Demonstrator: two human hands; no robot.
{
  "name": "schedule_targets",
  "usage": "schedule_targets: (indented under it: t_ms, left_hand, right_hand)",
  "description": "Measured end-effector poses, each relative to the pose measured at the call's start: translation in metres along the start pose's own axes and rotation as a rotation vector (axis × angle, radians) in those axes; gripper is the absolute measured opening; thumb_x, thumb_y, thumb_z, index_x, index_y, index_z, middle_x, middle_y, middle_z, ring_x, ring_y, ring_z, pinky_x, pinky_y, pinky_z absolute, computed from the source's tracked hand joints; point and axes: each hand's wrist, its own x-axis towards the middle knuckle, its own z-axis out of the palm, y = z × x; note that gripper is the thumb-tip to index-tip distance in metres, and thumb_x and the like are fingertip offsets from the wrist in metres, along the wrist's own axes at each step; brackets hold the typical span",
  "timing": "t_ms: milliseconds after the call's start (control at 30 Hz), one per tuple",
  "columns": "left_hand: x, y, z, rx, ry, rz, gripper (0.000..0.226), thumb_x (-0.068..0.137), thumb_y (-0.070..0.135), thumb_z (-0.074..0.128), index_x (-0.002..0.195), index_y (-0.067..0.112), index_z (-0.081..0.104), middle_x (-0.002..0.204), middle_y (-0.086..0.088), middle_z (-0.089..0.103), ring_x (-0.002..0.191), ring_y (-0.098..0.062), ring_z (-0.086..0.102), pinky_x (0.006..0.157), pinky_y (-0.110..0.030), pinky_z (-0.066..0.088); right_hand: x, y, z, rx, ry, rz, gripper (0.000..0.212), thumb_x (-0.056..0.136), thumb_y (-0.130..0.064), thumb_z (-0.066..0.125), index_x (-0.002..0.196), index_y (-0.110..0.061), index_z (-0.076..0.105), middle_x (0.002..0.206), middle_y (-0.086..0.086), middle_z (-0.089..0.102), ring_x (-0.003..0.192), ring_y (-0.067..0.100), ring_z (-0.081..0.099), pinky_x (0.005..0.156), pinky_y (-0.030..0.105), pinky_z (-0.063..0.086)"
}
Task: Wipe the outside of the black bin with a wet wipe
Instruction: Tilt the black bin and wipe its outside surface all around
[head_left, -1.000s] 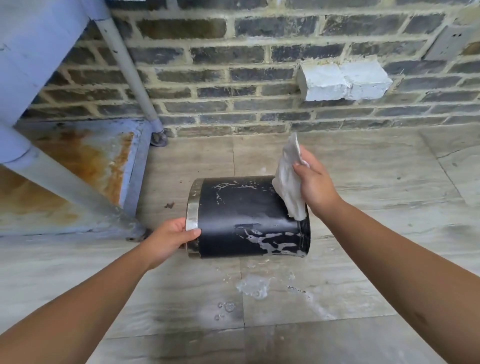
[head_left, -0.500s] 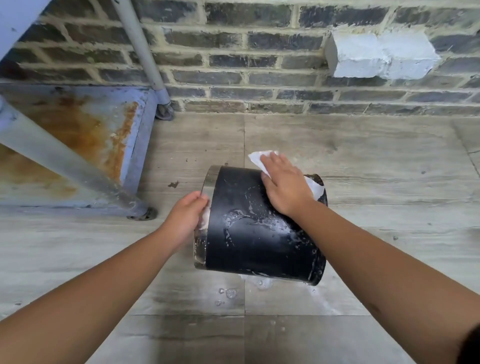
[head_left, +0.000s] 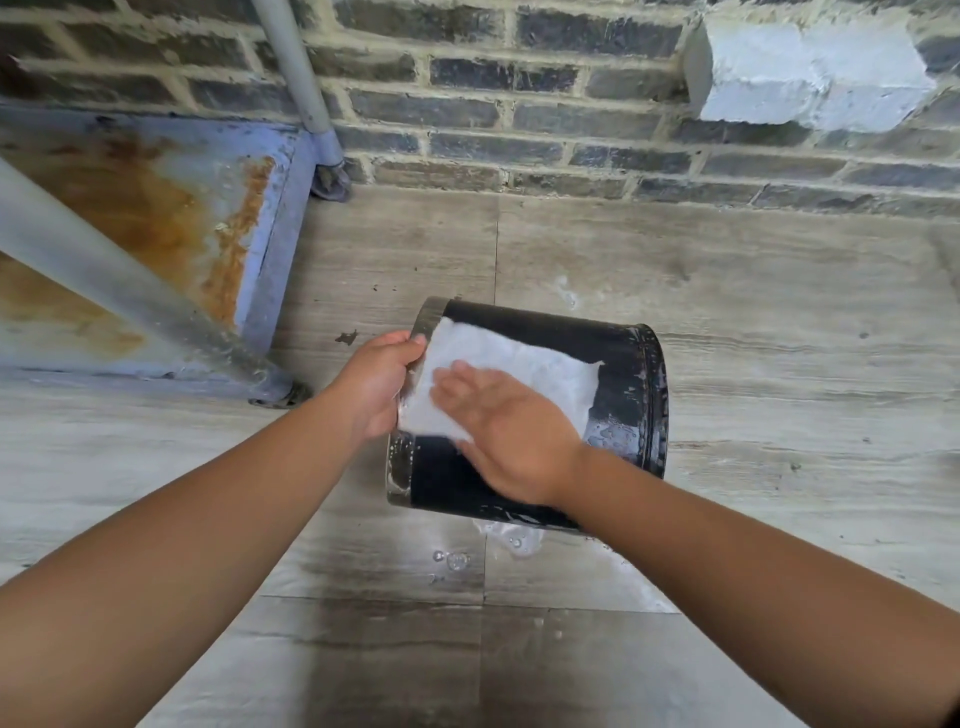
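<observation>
Grey wood-grain floor tiles (head_left: 753, 322) run up to a dark brick wall (head_left: 519, 119), and on them your black bin (head_left: 621, 364) lies on its side, metal rim toward your left; the wet wipe (head_left: 519, 364) is spread flat over its upper side, reaching from the rim nearly to the base; no writing or label can be read on the bin or the wipe; your right hand (head_left: 506, 431) lies flat on the wipe with fingers straight and close together, pressing it onto the bin; your left hand (head_left: 376, 382) curls round the rim, thumb on top at the wipe's corner; soapy droplets (head_left: 452, 558) sit on the floor just below the bin; a rusty blue metal plate (head_left: 156, 218) and grey pole (head_left: 306, 88) stand well to the left.
</observation>
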Motion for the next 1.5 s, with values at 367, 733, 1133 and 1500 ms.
schedule_targets:
  t_ms: [367,733,1133,1500]
  left_hand:
    - [0.008,0.015,0.008,0.047,0.068,-0.024,0.009,0.097,0.013,0.054,0.096,0.009,0.062,0.073,-0.003,0.058,0.06,-0.014,0.052,0.056,-0.025,0.047]
    - [0.001,0.008,0.009,0.658,0.23,0.291,0.017,0.094,0.029,0.052,0.106,0.02,0.06,0.108,0.0,0.064,0.093,-0.015,0.059,0.082,-0.031,0.045]
    - [-0.064,-0.074,-0.017,1.853,-0.397,1.375,0.051,0.09,0.041,0.045,0.133,0.014,0.044,0.139,-0.009,0.044,0.126,-0.029,0.042,0.09,-0.048,0.035]
    - [-0.066,-0.073,-0.049,1.004,0.062,0.554,0.037,0.086,0.03,0.062,0.121,0.021,0.053,0.112,0.005,0.059,0.104,-0.016,0.054,0.092,-0.036,0.043]
  right_hand:
    - [-0.067,-0.02,0.067,-0.299,-0.468,-0.336,0.057,0.098,-0.027,0.036,0.151,-0.009,0.021,0.16,0.009,0.016,0.148,0.021,0.009,0.118,0.035,-0.005]
    - [-0.05,0.012,-0.058,1.494,0.152,0.532,0.033,0.092,-0.035,0.054,0.089,-0.01,0.076,0.089,0.007,0.075,0.084,0.023,0.072,0.074,0.027,0.055]
    - [0.047,0.052,-0.032,0.265,0.111,0.424,0.045,0.104,-0.036,0.029,0.142,-0.018,0.044,0.147,0.004,0.046,0.139,0.021,0.035,0.115,0.042,0.024]
    - [0.054,0.021,-0.009,-0.059,-0.002,0.028,0.052,0.101,-0.031,0.035,0.149,-0.01,0.028,0.159,0.008,0.023,0.147,0.023,0.018,0.118,0.036,0.013]
